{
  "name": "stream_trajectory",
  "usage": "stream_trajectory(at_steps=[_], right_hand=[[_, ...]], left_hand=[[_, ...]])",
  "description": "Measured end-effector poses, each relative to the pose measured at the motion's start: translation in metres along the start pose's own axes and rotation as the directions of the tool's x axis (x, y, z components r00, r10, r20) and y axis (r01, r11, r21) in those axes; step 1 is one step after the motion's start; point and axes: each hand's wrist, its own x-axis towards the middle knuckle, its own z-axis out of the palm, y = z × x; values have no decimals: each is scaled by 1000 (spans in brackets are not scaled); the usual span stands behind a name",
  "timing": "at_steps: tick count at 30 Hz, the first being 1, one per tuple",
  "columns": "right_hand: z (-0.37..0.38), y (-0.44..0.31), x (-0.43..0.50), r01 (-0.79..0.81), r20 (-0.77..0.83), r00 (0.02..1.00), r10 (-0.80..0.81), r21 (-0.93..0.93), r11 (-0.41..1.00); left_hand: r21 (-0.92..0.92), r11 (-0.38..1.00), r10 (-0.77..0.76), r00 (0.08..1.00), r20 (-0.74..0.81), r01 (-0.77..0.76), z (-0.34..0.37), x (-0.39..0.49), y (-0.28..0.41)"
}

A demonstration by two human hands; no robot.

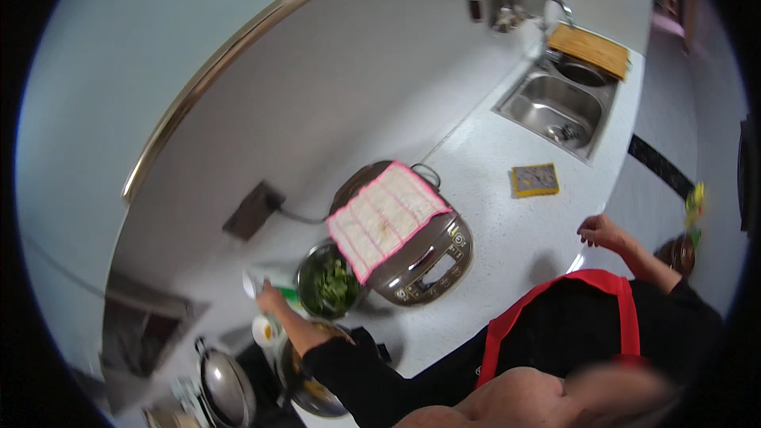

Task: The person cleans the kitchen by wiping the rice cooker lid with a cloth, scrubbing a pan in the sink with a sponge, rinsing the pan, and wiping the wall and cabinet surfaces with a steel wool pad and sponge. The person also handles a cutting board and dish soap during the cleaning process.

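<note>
My left hand (270,299) reaches over the counter by the wall. It overlaps a small white object (250,284) and a green item (289,294); blur hides whether the fingers grip either. Beside it stands a metal pot of green leaves (333,285). Under my left forearm is a wide pan (318,395) with food in it, partly hidden by the sleeve. Loosely curled, my right hand (599,232) hovers near the counter's front edge, with nothing visible in it. A brown electric rice cooker (428,261) sits between my hands, a pink-edged white cloth (386,220) draped over its lid.
A yellow-edged sponge (535,180) lies on the white counter (493,261). Beyond it are a steel sink (556,104) and a wooden board (588,50). Utensils (505,9) hang on the wall. At lower left are a white container (264,331) and a domed metal lid (227,386).
</note>
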Motion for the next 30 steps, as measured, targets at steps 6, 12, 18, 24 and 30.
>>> stream_trajectory(at_steps=[6,12,18,24,30], right_hand=[[11,-6,-19,8,16,1000,-9,76,997],[12,-6,-19,31,16,999,-32,62,998],[10,1,-14,37,101,994,-45,73,997],[-11,25,-8,66,158,984,-87,134,989],[-51,78,5,127,188,968,-169,215,968]], left_hand=[[-329,927,-201,979,-31,180,-29,-13,13],[-525,829,-53,908,-415,-191,-83,-25,27],[-378,916,-88,856,-509,-131,-193,-58,59],[-287,920,39,791,-611,-267,-318,-135,87],[-493,828,123,944,-306,-268,-411,-286,126]])
